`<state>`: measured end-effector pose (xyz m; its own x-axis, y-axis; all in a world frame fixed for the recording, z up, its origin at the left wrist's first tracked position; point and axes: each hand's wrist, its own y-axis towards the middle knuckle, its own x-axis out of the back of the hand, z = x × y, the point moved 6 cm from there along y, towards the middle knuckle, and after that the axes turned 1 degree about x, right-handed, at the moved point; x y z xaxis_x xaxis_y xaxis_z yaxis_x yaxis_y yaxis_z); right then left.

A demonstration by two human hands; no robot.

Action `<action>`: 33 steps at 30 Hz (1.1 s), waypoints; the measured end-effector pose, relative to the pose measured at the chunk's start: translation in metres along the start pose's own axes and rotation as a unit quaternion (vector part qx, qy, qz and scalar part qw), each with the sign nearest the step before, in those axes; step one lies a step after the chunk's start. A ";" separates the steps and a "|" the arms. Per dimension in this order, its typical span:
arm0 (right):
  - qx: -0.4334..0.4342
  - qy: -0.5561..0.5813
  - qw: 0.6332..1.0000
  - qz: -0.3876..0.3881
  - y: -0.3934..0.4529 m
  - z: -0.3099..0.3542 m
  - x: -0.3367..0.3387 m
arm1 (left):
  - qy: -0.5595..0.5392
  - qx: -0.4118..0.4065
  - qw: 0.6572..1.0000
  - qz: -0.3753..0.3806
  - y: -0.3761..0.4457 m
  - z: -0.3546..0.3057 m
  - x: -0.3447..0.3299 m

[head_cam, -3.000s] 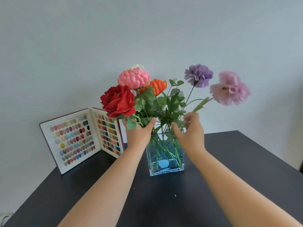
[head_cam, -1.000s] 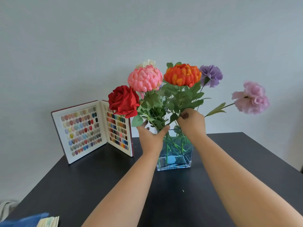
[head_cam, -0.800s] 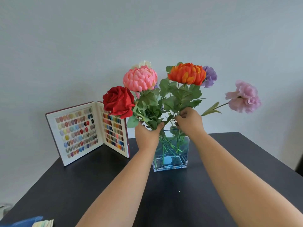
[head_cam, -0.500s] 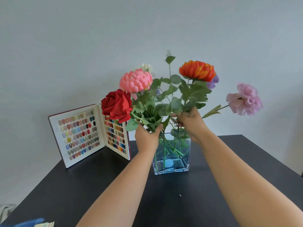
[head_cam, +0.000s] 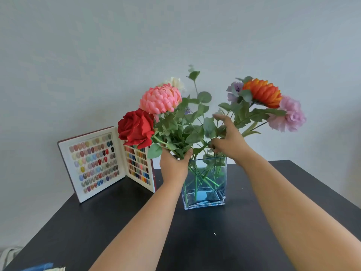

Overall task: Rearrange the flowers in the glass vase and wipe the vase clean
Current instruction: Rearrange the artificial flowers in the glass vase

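A square glass vase (head_cam: 221,192) with bluish water stands on the black table (head_cam: 195,241). It holds a red rose (head_cam: 136,128), a pink bloom (head_cam: 160,99), a white bloom (head_cam: 175,83), an orange bloom (head_cam: 262,92), a purple bloom (head_cam: 233,90), a pale pink bloom (head_cam: 291,116) and a eucalyptus sprig (head_cam: 201,98). My left hand (head_cam: 173,163) grips the left bunch of stems at the vase's rim. My right hand (head_cam: 228,141) is closed on stems just above the rim's right side, index finger raised among the leaves.
An open nail-colour swatch book (head_cam: 97,163) stands upright on the table to the left of the vase. A blue cloth and pale item (head_cam: 41,268) peek in at the bottom left corner. A plain wall rises behind the table.
The orange bloom has swung from the middle over to the right, beside the pale pink one. My right hand has shifted up among the leaves. My left hand has kept its hold.
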<state>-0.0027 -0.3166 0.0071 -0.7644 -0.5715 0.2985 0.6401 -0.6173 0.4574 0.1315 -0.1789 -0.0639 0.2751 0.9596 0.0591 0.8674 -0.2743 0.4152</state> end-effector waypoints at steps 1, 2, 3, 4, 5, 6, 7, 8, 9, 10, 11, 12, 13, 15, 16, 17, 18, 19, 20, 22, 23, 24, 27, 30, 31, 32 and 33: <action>-0.007 0.005 1.000 -0.002 0.000 -0.001 0.000 | -0.001 -0.001 1.000 0.002 -0.001 0.000 0.000; -0.018 0.012 1.000 0.002 -0.001 -0.003 0.000 | -0.001 -0.002 1.000 0.005 -0.001 0.000 -0.001; -0.029 0.014 0.999 0.007 -0.001 -0.005 -0.001 | -0.001 -0.006 1.000 0.010 -0.002 0.000 -0.002; -0.033 0.009 0.999 0.015 -0.002 -0.006 -0.001 | 0.002 -0.010 1.000 0.016 -0.003 0.000 -0.003; -0.031 -0.002 0.999 0.024 -0.003 -0.006 -0.002 | 0.008 -0.017 1.000 0.022 -0.004 -0.002 -0.004; -0.023 -0.022 0.999 0.029 -0.003 -0.004 -0.002 | 0.023 -0.025 0.999 0.023 -0.004 -0.003 -0.005; -0.013 -0.052 0.998 0.028 -0.003 -0.001 -0.002 | 0.049 -0.036 0.998 0.017 -0.005 -0.006 -0.005; -0.002 -0.086 0.996 0.023 -0.002 0.002 -0.001 | 0.082 -0.044 0.996 0.009 -0.005 -0.008 -0.004; 0.007 -0.118 0.993 0.013 -0.001 0.005 -0.001 | 0.107 -0.049 0.993 0.002 -0.006 -0.010 -0.003; 0.013 -0.146 0.989 -0.001 0.000 0.007 0.000 | 0.114 -0.049 0.992 0.005 -0.007 -0.011 -0.002; 0.015 -0.166 0.986 -0.017 0.000 0.008 0.001 | 0.106 -0.047 0.993 0.012 -0.008 -0.011 -0.002; 0.015 -0.182 0.983 -0.033 0.001 0.008 0.003 | 0.090 -0.040 0.995 0.020 -0.009 -0.010 -0.001; 0.014 -0.191 0.980 -0.048 0.001 0.007 0.004 | 0.070 -0.034 0.997 0.022 -0.010 -0.008 0.001; 0.005 -0.178 0.982 -0.069 0.001 0.004 0.004 | 0.013 -0.026 0.999 0.014 -0.014 -0.006 0.005; -0.007 -0.146 0.986 -0.075 0.000 0.001 0.004 | -0.015 -0.019 1.000 0.006 -0.017 -0.004 0.006; -0.021 -0.108 0.991 -0.080 -0.001 -0.002 0.002 | -0.034 -0.010 0.999 -0.004 -0.019 -0.001 0.008; -0.031 -0.075 0.993 -0.088 -0.003 -0.004 0.001 | -0.047 0.001 0.999 -0.016 -0.021 0.002 0.009; -0.035 -0.057 0.993 -0.097 -0.004 -0.005 -0.001 | -0.056 0.007 0.998 -0.025 -0.022 0.005 0.010; -0.037 -0.053 0.992 -0.104 -0.005 -0.007 -0.002 | -0.057 0.005 0.998 -0.031 -0.022 0.006 0.011; -0.045 -0.056 0.991 -0.114 -0.007 -0.010 -0.004 | -0.026 -0.023 0.999 -0.034 -0.018 0.004 0.012; -0.051 -0.054 0.990 -0.118 -0.007 -0.012 -0.004 | -0.006 -0.040 0.999 -0.033 -0.015 0.002 0.012; -0.057 -0.050 0.990 -0.122 -0.006 -0.012 -0.003 | 0.011 -0.055 0.998 -0.032 -0.012 0.000 0.012; -0.064 -0.049 0.988 -0.128 -0.003 -0.009 0.001 | 0.047 -0.100 0.994 -0.026 -0.005 -0.009 0.012; -0.071 -0.104 0.986 -0.105 -0.001 -0.008 -0.005 | 0.060 -0.121 0.991 -0.006 0.005 -0.015 0.011; -0.073 -0.154 0.982 -0.085 -0.001 -0.008 -0.009 | 0.058 -0.122 0.991 -0.002 0.009 -0.018 0.011; -0.074 -0.213 0.972 -0.059 -0.002 -0.009 -0.015 | 0.051 -0.117 0.992 0.003 0.013 -0.019 0.010; -0.077 -0.264 0.961 -0.032 -0.003 -0.010 -0.020 | 0.040 -0.107 0.993 0.009 0.017 -0.020 0.009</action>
<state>0.0113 -0.3094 -0.0086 -0.7097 -0.2008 0.6753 0.5625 -0.7386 0.3715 0.1404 -0.1732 -0.0383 0.2484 0.9591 0.1359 0.7525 -0.2794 0.5964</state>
